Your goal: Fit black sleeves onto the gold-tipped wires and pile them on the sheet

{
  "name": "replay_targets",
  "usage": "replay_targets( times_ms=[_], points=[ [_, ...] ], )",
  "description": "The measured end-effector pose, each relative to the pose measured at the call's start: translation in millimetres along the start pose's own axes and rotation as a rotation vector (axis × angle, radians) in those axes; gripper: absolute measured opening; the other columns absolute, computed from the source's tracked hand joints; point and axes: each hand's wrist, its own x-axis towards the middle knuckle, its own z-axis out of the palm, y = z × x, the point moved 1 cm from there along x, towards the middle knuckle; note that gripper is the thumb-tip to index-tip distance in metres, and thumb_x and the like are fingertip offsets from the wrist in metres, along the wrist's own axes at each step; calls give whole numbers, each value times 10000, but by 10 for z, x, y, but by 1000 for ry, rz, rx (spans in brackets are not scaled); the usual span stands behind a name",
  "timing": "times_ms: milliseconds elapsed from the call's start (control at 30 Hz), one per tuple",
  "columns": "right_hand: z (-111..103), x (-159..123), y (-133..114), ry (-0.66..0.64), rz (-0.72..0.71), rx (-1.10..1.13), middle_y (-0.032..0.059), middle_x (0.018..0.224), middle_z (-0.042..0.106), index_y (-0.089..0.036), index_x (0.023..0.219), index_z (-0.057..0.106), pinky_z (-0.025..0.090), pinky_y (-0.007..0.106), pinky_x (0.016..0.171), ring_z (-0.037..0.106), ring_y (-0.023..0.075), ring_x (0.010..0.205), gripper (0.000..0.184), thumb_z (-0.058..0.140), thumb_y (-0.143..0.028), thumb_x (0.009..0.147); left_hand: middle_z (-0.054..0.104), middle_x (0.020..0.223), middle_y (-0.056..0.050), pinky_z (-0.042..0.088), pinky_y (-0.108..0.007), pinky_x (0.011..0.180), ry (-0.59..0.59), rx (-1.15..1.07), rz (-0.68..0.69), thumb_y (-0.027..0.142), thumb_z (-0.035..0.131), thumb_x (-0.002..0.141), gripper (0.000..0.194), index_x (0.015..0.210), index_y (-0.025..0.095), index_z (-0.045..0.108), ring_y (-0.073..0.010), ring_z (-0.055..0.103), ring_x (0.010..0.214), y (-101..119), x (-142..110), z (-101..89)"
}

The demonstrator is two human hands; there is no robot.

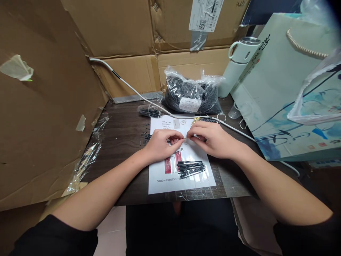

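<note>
Over a white printed sheet (pixel 170 181) on the dark table (pixel 125 131), my left hand (pixel 161 144) and my right hand (pixel 210 139) meet fingertip to fingertip. Both are pinched on one thin small piece (pixel 185 138) held between them; it is too small to name. A neat bundle of thin black tubes (pixel 191 168) lies on the sheet just below my hands. A few small gold pieces (pixel 195 121) lie on the sheet behind my right hand.
A clear bag full of black tubes (pixel 191 94) stands at the back, with a smaller bag (pixel 150 111) and loose tubes (pixel 144 137) to its left. A white cable (pixel 133 90) crosses the table. Cardboard walls (pixel 39 117) enclose the left and back. A white flask (pixel 238 65) and paper bag (pixel 282 89) stand on the right.
</note>
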Motion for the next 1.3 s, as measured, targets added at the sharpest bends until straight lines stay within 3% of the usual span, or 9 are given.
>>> replay_targets(
  times_ms=[467, 1300],
  points=[
    [58, 0, -3, 15, 71, 36, 63, 978, 727, -195, 1051, 634, 488, 304, 732, 652, 194, 816, 106, 631, -114, 983, 814, 870, -19, 572, -251, 724, 43, 63, 137, 190, 765, 944, 63, 955, 185, 826, -114, 713, 725, 23, 2, -5],
    [78, -2, -7, 17, 72, 68, 65, 986, 725, -201, 1063, 635, 519, 320, 752, 675, 207, 855, 71, 621, -155, 1011, 816, 878, -26, 587, -256, 739, 35, 69, 117, 202, 767, 943, 58, 960, 188, 821, -120, 721, 733, 40, -2, -2]
  ],
)
